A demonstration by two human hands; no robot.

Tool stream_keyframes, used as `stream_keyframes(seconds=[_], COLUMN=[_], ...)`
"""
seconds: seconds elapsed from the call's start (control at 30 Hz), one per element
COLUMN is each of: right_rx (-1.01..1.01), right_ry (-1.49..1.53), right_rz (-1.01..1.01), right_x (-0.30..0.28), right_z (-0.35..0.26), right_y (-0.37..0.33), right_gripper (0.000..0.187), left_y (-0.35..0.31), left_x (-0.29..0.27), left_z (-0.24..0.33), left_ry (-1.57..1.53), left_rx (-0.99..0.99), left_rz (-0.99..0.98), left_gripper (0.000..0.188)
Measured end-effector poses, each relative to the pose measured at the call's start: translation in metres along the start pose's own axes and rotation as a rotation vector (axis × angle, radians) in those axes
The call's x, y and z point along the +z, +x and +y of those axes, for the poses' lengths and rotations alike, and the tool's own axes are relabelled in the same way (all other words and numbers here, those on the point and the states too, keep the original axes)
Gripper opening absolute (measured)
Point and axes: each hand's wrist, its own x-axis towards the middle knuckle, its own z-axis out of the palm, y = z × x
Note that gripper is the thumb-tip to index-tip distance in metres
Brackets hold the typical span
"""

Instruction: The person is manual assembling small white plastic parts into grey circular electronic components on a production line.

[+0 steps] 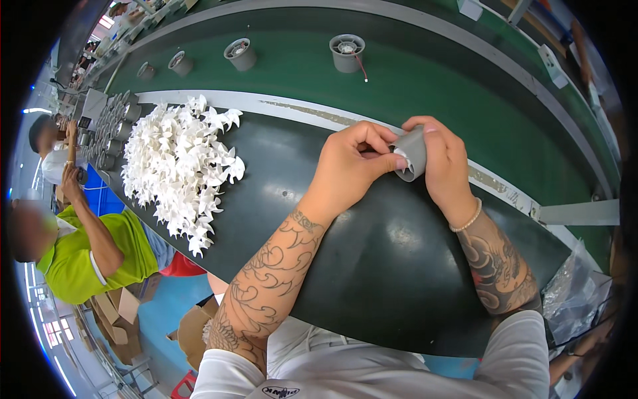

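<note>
My right hand (442,156) is wrapped round a grey cylindrical fan housing (415,147), held tilted above the table with its open end toward my left hand. The thumb and fingers of my left hand (359,159) are closed at that open end. A bit of a white fan impeller (405,158) shows at the mouth by my left thumb; most of it is hidden by the fingers and the housing wall. To the left, a large heap of white bladed fan impellers (176,163) lies on the dark table (392,266).
Beyond the table, a green conveyor belt (286,60) carries several grey housings, one (347,56) with a red wire hanging out. More grey housings (113,130) stand past the heap. A co-worker in a green shirt (100,256) sits at left. Clear plastic bags (575,292) lie at right.
</note>
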Motion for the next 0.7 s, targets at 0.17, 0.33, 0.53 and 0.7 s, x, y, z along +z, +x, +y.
stream_keyframes(seconds=[0.17, 0.33, 0.53, 0.7], right_rx=[0.003, 0.001, -0.232, -0.266], right_ry=[0.094, 0.103, -0.316, -0.498], right_rz=[-0.033, -0.021, 0.320, 0.277], right_x=[0.008, -0.004, -0.004, -0.008], right_z=[0.004, 0.012, 0.025, 0.039], right_y=[0.004, 0.006, 0.015, 0.019], right_gripper=[0.040, 0.032, 0.026, 0.034], left_y=[0.000, -0.003, -0.024, -0.040], left_x=[-0.007, -0.008, -0.021, -0.036], left_z=[-0.001, 0.003, 0.025, 0.028], left_ry=[-0.125, -0.098, 1.241, 1.484], left_rx=[0.019, 0.067, 0.333, -0.096], left_rz=[-0.049, -0.093, 0.434, 0.544], left_gripper=[0.023, 0.016, 0.036, 0.046])
